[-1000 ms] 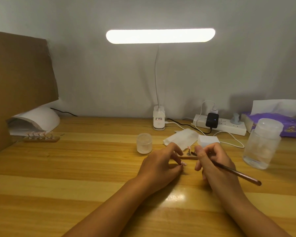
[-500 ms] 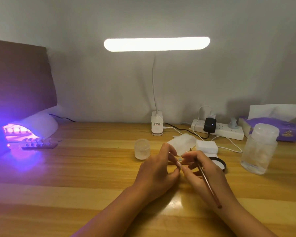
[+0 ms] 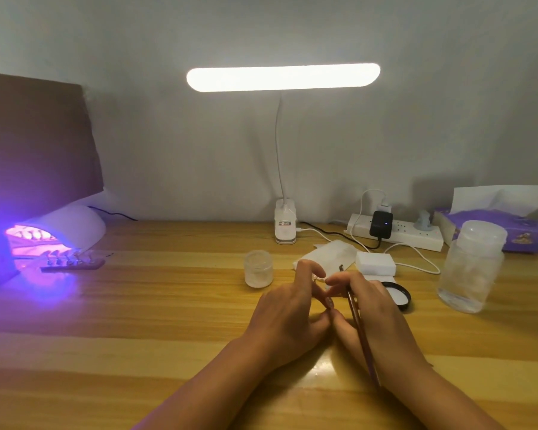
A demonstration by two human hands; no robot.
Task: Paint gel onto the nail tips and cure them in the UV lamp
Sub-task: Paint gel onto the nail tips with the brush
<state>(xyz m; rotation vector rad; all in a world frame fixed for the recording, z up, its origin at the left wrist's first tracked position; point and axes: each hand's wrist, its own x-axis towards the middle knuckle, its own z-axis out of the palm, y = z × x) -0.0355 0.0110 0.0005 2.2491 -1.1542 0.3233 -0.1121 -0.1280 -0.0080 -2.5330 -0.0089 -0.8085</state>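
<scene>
While the two hands meet over the middle of the striped wooden table (image 3: 137, 336), the left hand (image 3: 292, 308) curls its forefinger and thumb and pinches a small pale nail tip (image 3: 320, 279) just above the tabletop. The right hand (image 3: 376, 315) touches the left fingertip to fingertip and grips a thin brown-handled brush (image 3: 362, 336). The brush's shaft runs back across the hand toward the wrist, and its bristle end is hidden among the fingers.

At the far left a white domed UV lamp (image 3: 75, 225) glows violet, with a row of tips showing inside its mouth. A dark strip of mounted nail tips (image 3: 72, 263) lies on the table just in front of it.

A small frosted jar (image 3: 258, 268) stands just left of the hands, and a round black lid (image 3: 399, 295) lies just right of them. Farther right stands a tall clear plastic jar (image 3: 471, 268). Behind the hands are white wipes (image 3: 326, 252) and a white foam block (image 3: 375, 263). A clip-on white desk lamp with a glowing bar (image 3: 283, 77), a white power strip (image 3: 416, 240) and a purple tissue box (image 3: 491, 231) stand along the wall.
</scene>
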